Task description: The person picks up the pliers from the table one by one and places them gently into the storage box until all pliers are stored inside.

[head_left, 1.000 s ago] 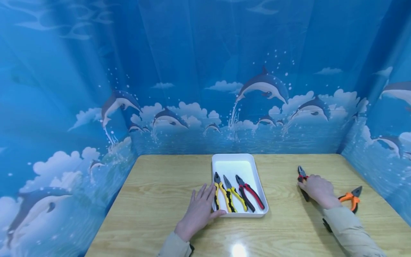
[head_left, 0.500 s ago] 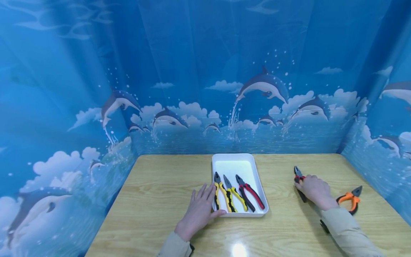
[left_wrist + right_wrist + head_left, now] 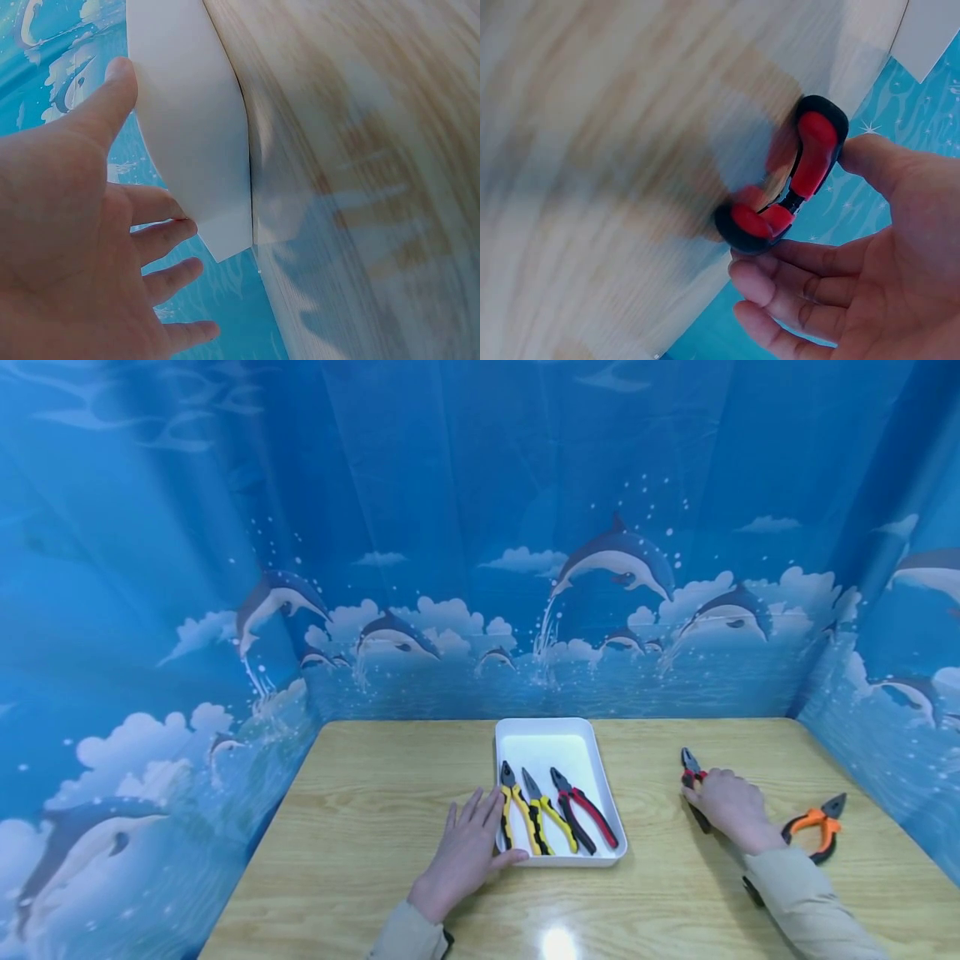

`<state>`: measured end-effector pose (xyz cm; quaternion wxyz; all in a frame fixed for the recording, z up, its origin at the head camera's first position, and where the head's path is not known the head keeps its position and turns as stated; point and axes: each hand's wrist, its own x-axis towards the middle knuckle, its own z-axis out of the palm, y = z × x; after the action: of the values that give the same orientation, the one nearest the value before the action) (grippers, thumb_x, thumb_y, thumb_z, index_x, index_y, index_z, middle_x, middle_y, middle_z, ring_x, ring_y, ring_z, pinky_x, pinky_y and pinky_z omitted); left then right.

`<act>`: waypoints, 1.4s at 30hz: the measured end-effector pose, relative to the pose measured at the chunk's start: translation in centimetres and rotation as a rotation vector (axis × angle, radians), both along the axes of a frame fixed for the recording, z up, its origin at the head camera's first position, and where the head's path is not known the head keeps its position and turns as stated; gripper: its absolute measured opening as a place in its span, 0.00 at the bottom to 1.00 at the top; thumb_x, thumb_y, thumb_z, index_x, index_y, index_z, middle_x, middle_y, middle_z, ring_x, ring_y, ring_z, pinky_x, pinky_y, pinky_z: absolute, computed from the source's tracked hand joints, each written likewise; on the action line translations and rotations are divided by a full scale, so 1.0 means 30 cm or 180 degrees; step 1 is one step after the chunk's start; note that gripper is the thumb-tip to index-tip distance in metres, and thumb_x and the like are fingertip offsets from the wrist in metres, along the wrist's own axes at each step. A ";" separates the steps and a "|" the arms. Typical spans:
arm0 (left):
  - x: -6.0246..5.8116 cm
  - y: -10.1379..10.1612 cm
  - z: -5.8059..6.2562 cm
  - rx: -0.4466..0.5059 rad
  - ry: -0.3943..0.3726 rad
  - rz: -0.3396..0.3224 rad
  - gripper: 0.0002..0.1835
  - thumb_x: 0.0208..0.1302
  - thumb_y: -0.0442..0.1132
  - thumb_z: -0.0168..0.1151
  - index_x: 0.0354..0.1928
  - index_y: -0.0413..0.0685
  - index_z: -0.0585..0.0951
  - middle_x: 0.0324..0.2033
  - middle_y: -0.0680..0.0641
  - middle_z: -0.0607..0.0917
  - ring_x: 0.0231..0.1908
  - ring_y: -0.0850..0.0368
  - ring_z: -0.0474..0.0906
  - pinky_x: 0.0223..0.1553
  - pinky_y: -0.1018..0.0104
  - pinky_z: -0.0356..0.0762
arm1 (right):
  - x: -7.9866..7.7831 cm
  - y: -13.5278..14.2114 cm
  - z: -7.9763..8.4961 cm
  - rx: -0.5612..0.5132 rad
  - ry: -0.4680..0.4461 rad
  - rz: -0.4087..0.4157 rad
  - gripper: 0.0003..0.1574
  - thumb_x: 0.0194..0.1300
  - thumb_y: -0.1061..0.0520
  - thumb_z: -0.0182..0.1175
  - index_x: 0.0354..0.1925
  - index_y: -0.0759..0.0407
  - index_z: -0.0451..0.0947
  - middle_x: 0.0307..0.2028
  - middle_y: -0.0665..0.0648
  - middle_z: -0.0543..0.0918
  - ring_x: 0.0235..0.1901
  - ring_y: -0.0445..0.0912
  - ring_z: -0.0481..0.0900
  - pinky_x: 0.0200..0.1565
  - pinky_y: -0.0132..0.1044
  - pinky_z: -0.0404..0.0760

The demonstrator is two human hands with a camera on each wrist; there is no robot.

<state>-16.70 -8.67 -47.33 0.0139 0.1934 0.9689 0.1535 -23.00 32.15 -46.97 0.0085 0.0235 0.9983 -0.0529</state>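
My left hand [image 3: 463, 852] lies at the near left corner of a white tray [image 3: 546, 748], fingers spread and straight along its side. In the left wrist view, thumb and index finger touch the tray wall [image 3: 195, 112]. Inside the tray lie two yellow-and-black pliers [image 3: 519, 810] and one red-and-black pair [image 3: 585, 817]. On the table's right side my right hand [image 3: 729, 806] grips another red-and-black pair of pliers [image 3: 691, 766], jaws pointing away from me. The right wrist view shows thumb and fingers on either side of its handles [image 3: 817, 146], close over the tabletop.
Orange-and-black pliers [image 3: 813, 827] lie on the wooden table [image 3: 390, 777] to the right of my right hand. A blue curtain [image 3: 450, 527] printed with dolphins stands along the table's back and sides.
My right hand has moved a little to the left with the red-and-black pliers, away from the orange pair. The left hand and the tray have stayed in place.
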 end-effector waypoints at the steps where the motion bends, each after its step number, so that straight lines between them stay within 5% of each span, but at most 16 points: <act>1: 0.000 0.000 0.000 -0.0002 0.0005 0.0000 0.51 0.64 0.69 0.58 0.77 0.41 0.59 0.78 0.42 0.57 0.77 0.37 0.52 0.73 0.30 0.49 | 0.002 -0.003 -0.001 0.0024 0.0022 0.0024 0.33 0.74 0.44 0.57 0.26 0.72 0.68 0.21 0.64 0.73 0.20 0.54 0.74 0.20 0.44 0.74; 42: 0.004 -0.002 0.002 -0.0006 0.0052 -0.0022 0.50 0.64 0.68 0.59 0.77 0.40 0.60 0.78 0.41 0.58 0.77 0.37 0.52 0.73 0.30 0.50 | 0.037 -0.120 -0.013 0.0413 0.0332 0.0366 0.34 0.70 0.43 0.62 0.27 0.74 0.70 0.23 0.66 0.74 0.25 0.58 0.76 0.28 0.53 0.80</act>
<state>-16.58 -8.72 -47.28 0.0068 0.1979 0.9685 0.1510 -21.88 28.56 -47.37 -0.0420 -0.0360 0.9984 0.0112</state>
